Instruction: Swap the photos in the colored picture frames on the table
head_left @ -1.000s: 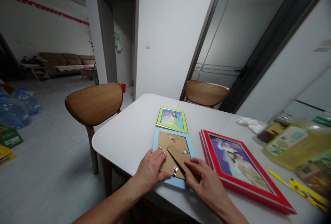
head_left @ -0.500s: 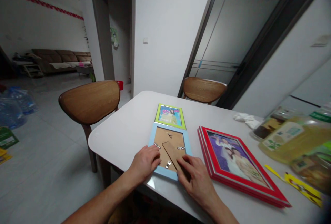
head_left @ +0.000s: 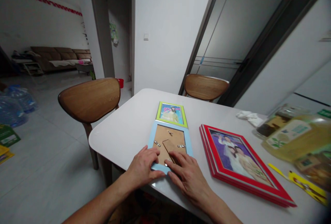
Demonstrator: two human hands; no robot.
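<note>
A light blue picture frame [head_left: 152, 135] lies face down on the table, its brown backing board [head_left: 163, 133] showing. Small metal turn clips [head_left: 181, 145] sit around the board, and a narrow bent stand outline [head_left: 165, 142] crosses its middle. My left hand [head_left: 144, 166] rests on the frame's lower left corner, fingers on the left side and thumb along the bottom border. With fingers spread, my right hand [head_left: 190, 177] reaches over the lower right part. Its index finger touches the bottom clip [head_left: 167, 164], which it partly hides.
Beyond the blue frame lies a green picture frame [head_left: 160, 105], face up. Stacked red picture frames [head_left: 216, 164] are at the right. Past them are a yellow tool [head_left: 307, 186], a bottle of yellowish liquid [head_left: 292, 138] and a white tissue [head_left: 249, 116]. Wooden chairs [head_left: 90, 100] flank the table [head_left: 121, 131].
My right hand has moved left and down from the stand to the bottom clip. My left thumb now stretches along the bottom border. The view has shifted slightly.
</note>
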